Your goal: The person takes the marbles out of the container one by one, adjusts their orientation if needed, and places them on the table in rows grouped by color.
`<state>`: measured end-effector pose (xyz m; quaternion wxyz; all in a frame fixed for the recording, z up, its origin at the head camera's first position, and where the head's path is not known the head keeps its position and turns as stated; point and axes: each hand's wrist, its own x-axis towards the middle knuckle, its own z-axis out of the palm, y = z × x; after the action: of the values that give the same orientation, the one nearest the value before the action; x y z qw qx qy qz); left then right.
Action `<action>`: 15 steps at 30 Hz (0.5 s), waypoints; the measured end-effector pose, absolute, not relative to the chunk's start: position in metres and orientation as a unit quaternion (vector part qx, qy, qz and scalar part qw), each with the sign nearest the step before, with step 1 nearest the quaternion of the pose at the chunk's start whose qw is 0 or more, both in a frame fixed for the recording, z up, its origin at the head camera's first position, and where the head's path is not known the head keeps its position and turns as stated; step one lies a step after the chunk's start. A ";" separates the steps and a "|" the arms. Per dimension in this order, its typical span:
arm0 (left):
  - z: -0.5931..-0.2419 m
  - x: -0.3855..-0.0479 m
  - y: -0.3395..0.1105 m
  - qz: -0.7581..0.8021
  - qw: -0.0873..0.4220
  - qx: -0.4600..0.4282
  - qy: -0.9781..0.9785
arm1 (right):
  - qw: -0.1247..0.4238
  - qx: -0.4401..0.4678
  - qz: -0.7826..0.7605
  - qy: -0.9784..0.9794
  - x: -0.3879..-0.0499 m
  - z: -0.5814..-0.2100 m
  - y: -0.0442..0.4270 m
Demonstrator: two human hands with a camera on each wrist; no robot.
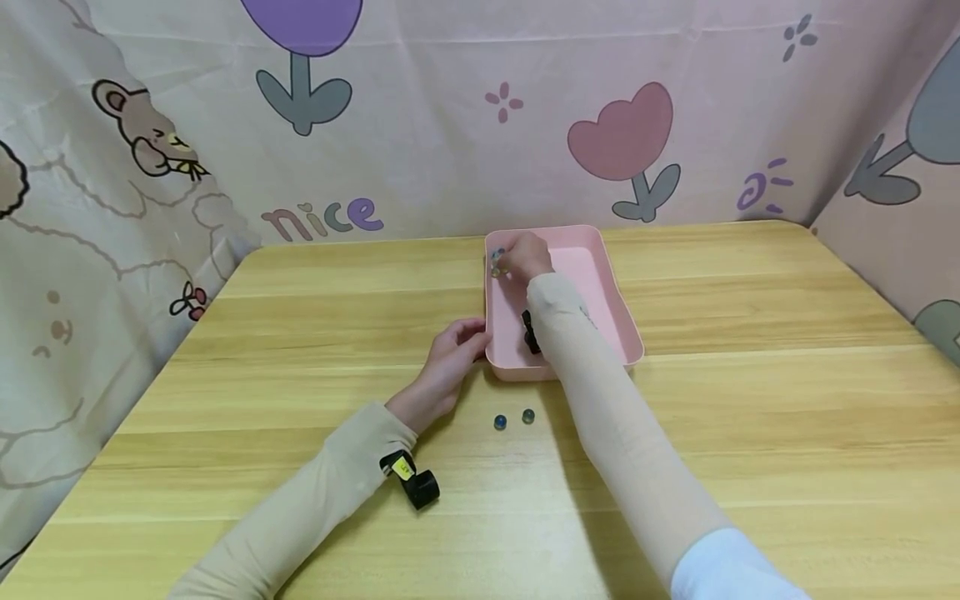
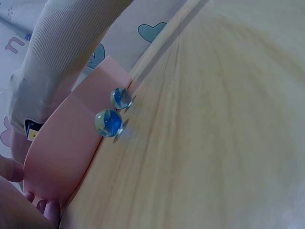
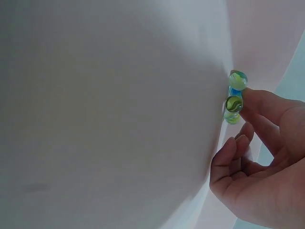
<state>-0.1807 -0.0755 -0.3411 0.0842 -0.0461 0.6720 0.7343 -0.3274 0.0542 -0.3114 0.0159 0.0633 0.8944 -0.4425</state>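
Note:
My left hand (image 1: 442,371) rests its fingertips against the outside of the pink tray's (image 1: 517,374) left wall, near the front corner. In the left wrist view its thumb and fingers (image 2: 47,210) touch that wall (image 2: 62,152). My right hand (image 1: 527,255) reaches inside the tray at the back left. The right wrist view has its thumb and a finger pinching a green-swirled marble (image 3: 234,104), with other marbles (image 3: 238,80) close against it; the remaining fingers curl inward. Two marbles, one blue (image 1: 500,422) and one greenish (image 1: 528,416), lie on the table in front of the tray.
The wooden table (image 1: 337,317) extends on both sides of the tray. A patterned cloth (image 1: 435,125) hangs behind and beside it. A black wrist camera (image 1: 422,489) sits at the left sleeve; another black device (image 1: 531,333) at the right sleeve hangs over the tray.

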 end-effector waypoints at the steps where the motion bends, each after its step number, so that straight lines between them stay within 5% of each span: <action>1: -0.341 -0.181 -0.076 0.734 0.086 -0.047 0.672 | 0.018 0.063 -0.441 0.895 -0.328 -0.311 0.054; 15: -0.338 -0.181 -0.076 0.725 0.093 -0.060 0.679 | 0.041 0.050 -0.423 0.904 -0.329 -0.307 0.048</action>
<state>-0.1814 -0.0763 -0.3381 0.0934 -0.0597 0.6794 0.7254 -0.3286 0.0483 -0.3074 0.0408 0.0499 0.9038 -0.4231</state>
